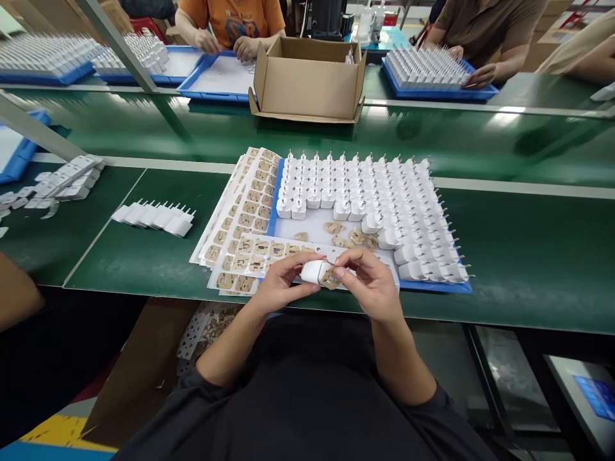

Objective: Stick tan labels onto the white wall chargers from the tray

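My left hand (286, 278) is closed around a white plug adapter (312, 272), held just above the front edge of the bench. On the adapter's right end sits a tan sticker (330, 278) with small green marks. My right hand (369, 282) pinches the edge of this sticker between thumb and forefinger. Beneath my hands lies a sticker sheet (259, 253) with rows of similar tan pieces. Just beyond, a blue tray (275, 208) holds rows of white adapters (355, 179), pins upward. Several loose tan stickers (355, 237) lie on the tray's white floor.
More sticker sheets (230, 218) fan out left of the tray. A row of adapters (154, 216) lies on the green bench (528, 256). Behind stand an open cardboard box (310, 89) and other trays (435, 70). Co-workers' hands (245, 48) work across the bench.
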A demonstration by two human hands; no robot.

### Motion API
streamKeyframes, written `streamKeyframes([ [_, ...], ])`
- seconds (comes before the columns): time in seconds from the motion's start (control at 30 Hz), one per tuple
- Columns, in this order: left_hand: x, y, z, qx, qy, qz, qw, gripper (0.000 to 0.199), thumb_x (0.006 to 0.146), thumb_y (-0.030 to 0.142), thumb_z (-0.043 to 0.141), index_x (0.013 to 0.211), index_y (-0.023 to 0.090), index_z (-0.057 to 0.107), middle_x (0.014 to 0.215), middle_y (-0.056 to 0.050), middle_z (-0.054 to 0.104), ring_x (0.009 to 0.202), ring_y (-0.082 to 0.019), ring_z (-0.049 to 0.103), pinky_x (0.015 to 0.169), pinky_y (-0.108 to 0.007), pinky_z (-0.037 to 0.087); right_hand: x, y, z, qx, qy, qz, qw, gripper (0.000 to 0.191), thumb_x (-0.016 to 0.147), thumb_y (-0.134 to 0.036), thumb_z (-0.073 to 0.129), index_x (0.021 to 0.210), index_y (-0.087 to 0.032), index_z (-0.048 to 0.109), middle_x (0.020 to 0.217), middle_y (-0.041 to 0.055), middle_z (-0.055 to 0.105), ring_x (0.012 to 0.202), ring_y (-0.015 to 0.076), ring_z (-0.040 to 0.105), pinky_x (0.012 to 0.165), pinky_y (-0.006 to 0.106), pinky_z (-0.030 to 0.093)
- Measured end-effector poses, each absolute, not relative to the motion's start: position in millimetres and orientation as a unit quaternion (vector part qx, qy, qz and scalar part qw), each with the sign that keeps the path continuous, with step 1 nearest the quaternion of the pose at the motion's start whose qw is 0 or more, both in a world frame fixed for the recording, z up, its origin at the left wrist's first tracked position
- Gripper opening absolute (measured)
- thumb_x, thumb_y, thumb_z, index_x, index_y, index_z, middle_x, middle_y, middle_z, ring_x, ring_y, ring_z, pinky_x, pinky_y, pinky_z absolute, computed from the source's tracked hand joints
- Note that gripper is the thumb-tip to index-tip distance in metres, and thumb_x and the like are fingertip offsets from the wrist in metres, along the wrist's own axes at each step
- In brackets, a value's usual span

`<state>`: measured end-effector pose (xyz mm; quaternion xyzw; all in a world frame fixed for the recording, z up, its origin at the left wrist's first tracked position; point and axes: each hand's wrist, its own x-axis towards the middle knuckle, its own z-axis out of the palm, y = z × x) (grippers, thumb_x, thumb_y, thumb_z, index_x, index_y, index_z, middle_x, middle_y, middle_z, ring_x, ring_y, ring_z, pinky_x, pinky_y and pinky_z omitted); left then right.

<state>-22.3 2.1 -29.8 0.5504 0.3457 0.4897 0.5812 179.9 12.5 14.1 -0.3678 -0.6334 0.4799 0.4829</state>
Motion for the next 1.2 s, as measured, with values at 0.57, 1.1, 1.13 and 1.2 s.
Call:
streamKeyframes([
  [0.57, -23, 4, -36, 0.575, 0.308, 0.517, 0.554, 0.042, 0.079, 0.038, 0.084, 0.117, 0.023, 0.075, 0.113, -0.010, 0.073, 0.103, -0.024, 0.068, 0.087, -0.032, 0.054, 174, 10, 26, -0.384, -0.675, 0.431, 0.460, 0.003, 0.092, -0.023, 0.069, 0.090, -0.022, 0.068, 0.080, 0.0002, 0.069, 0.072, 0.0138, 0.064, 0.069, 0.028, 0.052],
  [1.1, -17, 2, -36, 0.544, 0.288, 0.560, 0.555, 0.040, 0.079, 0.038, 0.084, 0.115, 0.025, 0.076, 0.108, -0.008, 0.074, 0.097, -0.021, 0.068, 0.084, -0.029, 0.054, 175, 8, 29, -0.371, -0.658, 0.442, 0.483, 0.003, 0.092, -0.024, 0.070, 0.091, -0.022, 0.068, 0.083, 0.0004, 0.068, 0.075, 0.0142, 0.063, 0.072, 0.029, 0.051],
  [1.13, -17, 2, -35, 0.544, 0.285, 0.560, 0.556, 0.040, 0.079, 0.038, 0.084, 0.116, 0.025, 0.076, 0.107, -0.008, 0.074, 0.097, -0.020, 0.068, 0.083, -0.028, 0.054, 174, 8, 29, -0.372, -0.657, 0.443, 0.483, 0.003, 0.092, -0.024, 0.070, 0.091, -0.022, 0.068, 0.083, 0.0005, 0.068, 0.075, 0.0142, 0.064, 0.072, 0.029, 0.051],
  [1.2, -17, 2, -34, 0.545, 0.285, 0.559, 0.556, 0.039, 0.079, 0.038, 0.084, 0.116, 0.026, 0.076, 0.107, -0.008, 0.073, 0.097, -0.020, 0.068, 0.084, -0.028, 0.054, 173, 8, 28, -0.371, -0.657, 0.444, 0.483, 0.003, 0.092, -0.024, 0.070, 0.090, -0.022, 0.068, 0.084, 0.0008, 0.069, 0.075, 0.0142, 0.064, 0.071, 0.029, 0.051],
])
